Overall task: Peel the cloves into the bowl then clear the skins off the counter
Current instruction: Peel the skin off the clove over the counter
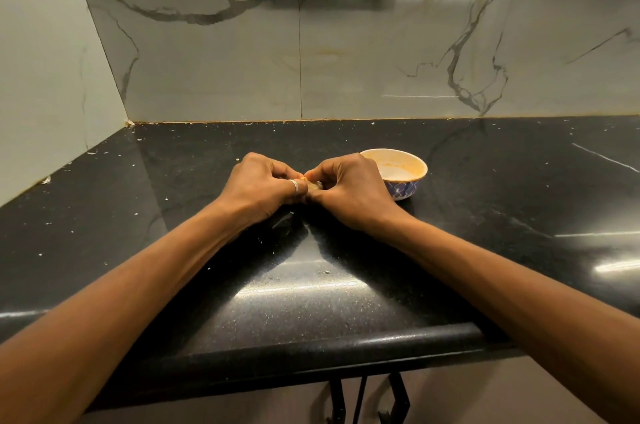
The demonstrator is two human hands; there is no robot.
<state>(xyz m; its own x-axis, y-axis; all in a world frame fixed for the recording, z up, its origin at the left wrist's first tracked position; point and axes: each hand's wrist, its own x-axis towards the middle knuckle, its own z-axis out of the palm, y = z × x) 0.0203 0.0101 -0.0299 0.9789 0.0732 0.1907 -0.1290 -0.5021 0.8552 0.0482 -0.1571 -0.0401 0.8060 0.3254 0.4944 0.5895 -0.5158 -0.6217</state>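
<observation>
Head view: one camera looks down over both forearms at a dark counter (311,302) set into a marble-tiled corner.
Left hand (263,184): fingers curled in, tips pinching the clove; a ring (294,186) sits on one finger.
Right hand (349,188): also curled, fingertips meeting the left hand's and nipping the same clove from the other side.
Clove (313,185): only a small pale sliver shows between the two sets of fingertips, just above the counter; the rest is hidden, so I cannot tell how much skin is on it.
Bowl (403,189): small, blue-patterned outside and orange-stained inside, standing just beyond the right hand; I see no cloves in the part that shows.
Skins (325,272): pale flecks lie scattered over the counter, some near the front edge and some back by the wall.
Handling, clove: I'd judge it light and firm, with a thin, brittle, papery skin. Best pinched at its ends so a nail can catch a loose edge; bare, it may turn slippery.
Handling, skins: near weightless and likely to cling or drift, so sweeping them together should work better than picking each one up.
Stage: peeling is under way and clearing is not begun.
</observation>
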